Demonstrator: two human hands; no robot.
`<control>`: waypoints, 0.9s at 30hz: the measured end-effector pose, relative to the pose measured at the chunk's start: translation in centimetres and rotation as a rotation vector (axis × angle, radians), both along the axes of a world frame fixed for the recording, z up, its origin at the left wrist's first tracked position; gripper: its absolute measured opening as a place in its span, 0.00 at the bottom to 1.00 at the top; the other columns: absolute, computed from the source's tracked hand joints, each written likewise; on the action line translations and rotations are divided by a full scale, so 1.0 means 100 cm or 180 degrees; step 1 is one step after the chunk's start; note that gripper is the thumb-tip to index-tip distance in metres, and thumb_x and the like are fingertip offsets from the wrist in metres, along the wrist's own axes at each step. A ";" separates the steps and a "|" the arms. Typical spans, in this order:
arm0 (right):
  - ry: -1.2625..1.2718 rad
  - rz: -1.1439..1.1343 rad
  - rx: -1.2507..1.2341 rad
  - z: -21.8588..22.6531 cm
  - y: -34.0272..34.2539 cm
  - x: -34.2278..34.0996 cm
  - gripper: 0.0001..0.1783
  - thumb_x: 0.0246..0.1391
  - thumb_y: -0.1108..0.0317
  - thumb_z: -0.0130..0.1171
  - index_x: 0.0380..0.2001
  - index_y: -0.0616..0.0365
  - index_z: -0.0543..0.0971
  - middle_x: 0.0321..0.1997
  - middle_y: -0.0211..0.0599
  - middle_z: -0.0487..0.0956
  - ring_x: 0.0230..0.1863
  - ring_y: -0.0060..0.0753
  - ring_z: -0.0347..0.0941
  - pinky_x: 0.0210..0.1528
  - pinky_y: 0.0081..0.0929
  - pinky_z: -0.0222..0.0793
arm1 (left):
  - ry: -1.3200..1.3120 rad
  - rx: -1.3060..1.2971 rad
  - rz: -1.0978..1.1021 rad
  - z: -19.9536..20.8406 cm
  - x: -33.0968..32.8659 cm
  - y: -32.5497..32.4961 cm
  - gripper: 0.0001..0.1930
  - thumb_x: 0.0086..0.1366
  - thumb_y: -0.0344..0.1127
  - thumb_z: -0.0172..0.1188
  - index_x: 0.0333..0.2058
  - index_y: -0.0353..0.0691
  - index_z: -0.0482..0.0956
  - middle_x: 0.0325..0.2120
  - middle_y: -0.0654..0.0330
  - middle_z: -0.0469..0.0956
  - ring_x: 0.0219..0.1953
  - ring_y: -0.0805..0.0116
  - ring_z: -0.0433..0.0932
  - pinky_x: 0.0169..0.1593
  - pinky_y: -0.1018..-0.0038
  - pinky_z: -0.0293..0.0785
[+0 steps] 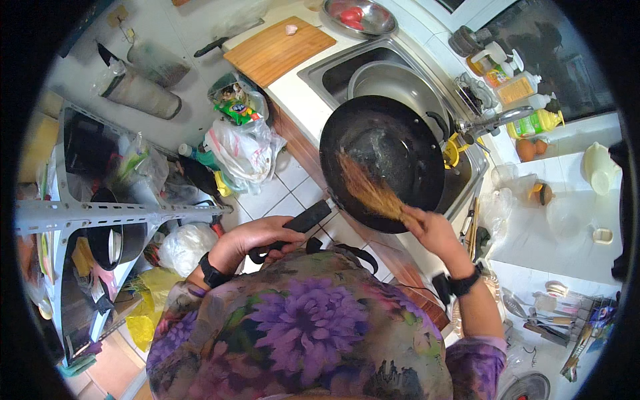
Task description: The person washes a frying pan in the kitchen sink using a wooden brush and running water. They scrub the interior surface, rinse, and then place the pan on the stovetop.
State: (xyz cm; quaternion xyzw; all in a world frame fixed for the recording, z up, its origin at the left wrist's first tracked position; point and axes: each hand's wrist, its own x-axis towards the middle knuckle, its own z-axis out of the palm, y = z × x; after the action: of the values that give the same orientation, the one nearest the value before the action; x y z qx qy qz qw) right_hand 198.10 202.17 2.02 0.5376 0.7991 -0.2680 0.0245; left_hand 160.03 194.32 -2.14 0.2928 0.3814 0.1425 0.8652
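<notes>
My left hand (pixel 261 239) is wrapped around the black handle of a dark wok (pixel 419 143), which is tilted over the sink (pixel 479 175). In my right hand (pixel 432 233) is a straw-coloured whisk brush (pixel 372 189), gripped at its narrow end. Its bristles fan out against the inside of the wok, toward the handle side. Wet-looking shine shows on the wok's bottom. Behind the wok, a large steel bowl (pixel 393 75) sits in the sink, partly hidden by the wok. The tap (pixel 490 123) reaches in from the right, beside a yellow item (pixel 455 151).
A wooden cutting board (pixel 283 48) with a small pale piece lies on the counter at far left. Beyond the sink stands a steel bowl with red items (pixel 353 17). Soap bottles (pixel 520 90) line the right ledge. Plastic bags (pixel 245 150) and a metal shelf (pixel 113 217) are on the left.
</notes>
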 end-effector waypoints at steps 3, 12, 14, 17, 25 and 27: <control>-0.0464 -0.0131 0.0677 -0.030 0.019 -0.004 0.19 0.58 0.56 0.55 0.51 0.46 0.78 0.34 0.49 0.81 0.34 0.56 0.78 0.36 0.47 0.74 | 0.0023 -0.0086 0.0066 0.003 -0.001 -0.001 0.12 0.67 0.42 0.56 0.30 0.41 0.67 0.19 0.67 0.67 0.14 0.80 0.63 0.16 0.81 0.58; -0.0137 -0.0138 -0.0007 0.032 -0.034 0.016 0.20 0.57 0.56 0.54 0.52 0.44 0.76 0.28 0.54 0.79 0.32 0.59 0.77 0.37 0.48 0.73 | 0.0125 -0.0081 0.0157 0.006 0.001 -0.003 0.12 0.67 0.42 0.55 0.31 0.41 0.68 0.19 0.67 0.68 0.14 0.80 0.64 0.16 0.80 0.59; 0.0081 0.0167 0.0122 0.025 -0.035 -0.002 0.19 0.57 0.56 0.54 0.51 0.44 0.77 0.28 0.53 0.79 0.32 0.58 0.77 0.37 0.48 0.73 | 0.0141 -0.0055 0.0111 0.009 0.002 -0.002 0.13 0.67 0.42 0.55 0.29 0.41 0.68 0.18 0.68 0.68 0.14 0.81 0.64 0.16 0.80 0.59; -0.0430 0.0040 0.0854 -0.013 -0.005 -0.043 0.15 0.57 0.56 0.53 0.44 0.46 0.79 0.26 0.51 0.79 0.28 0.56 0.77 0.31 0.48 0.74 | 0.0192 -0.0077 0.0091 0.015 0.004 -0.002 0.13 0.67 0.43 0.55 0.27 0.42 0.67 0.18 0.68 0.67 0.14 0.81 0.64 0.16 0.81 0.59; -0.1037 -0.0392 0.0463 0.004 -0.018 -0.032 0.17 0.56 0.57 0.55 0.47 0.49 0.77 0.26 0.55 0.78 0.29 0.58 0.77 0.33 0.51 0.73 | 0.0180 -0.0032 0.0090 0.015 0.002 -0.001 0.12 0.67 0.42 0.56 0.31 0.40 0.68 0.19 0.69 0.67 0.15 0.83 0.63 0.16 0.82 0.59; -0.0629 -0.0096 0.0405 0.021 -0.042 -0.035 0.17 0.56 0.58 0.55 0.47 0.49 0.77 0.25 0.55 0.78 0.29 0.59 0.77 0.33 0.50 0.73 | 0.0086 -0.0078 0.0120 0.012 0.002 -0.002 0.12 0.67 0.42 0.56 0.32 0.40 0.68 0.19 0.69 0.67 0.15 0.83 0.64 0.16 0.82 0.59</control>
State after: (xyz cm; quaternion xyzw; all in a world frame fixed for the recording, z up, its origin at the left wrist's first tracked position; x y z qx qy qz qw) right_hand 194.60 197.98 4.12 0.5738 0.8000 -0.1627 0.0649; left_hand 160.19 194.15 -0.94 0.2768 0.4002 0.1501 0.8607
